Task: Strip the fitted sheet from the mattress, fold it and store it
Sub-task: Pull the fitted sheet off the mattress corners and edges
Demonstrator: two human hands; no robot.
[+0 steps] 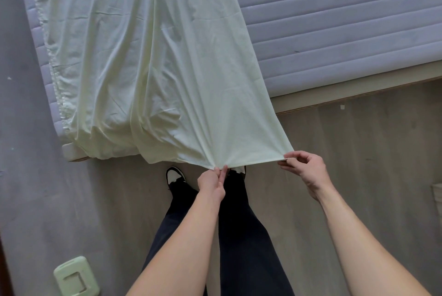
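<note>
A pale green square object [76,277] is lying on the grey wooden floor [358,152] near the wall [21,128]. A black and white shoe [175,175] is standing on the floor below dark trousers [241,236].

A pale yellow-green fitted sheet [148,61] lies folded lengthwise across a grey quilted mattress [346,20] on a light wooden base, its near end drawn off the foot of the bed and held taut above the floor. The cloth is creased and bunched — its gathered elastic hem runs along the mattress's left edge. Much of the mattress's ribbed top lies bare to the right of the sheet.
</note>
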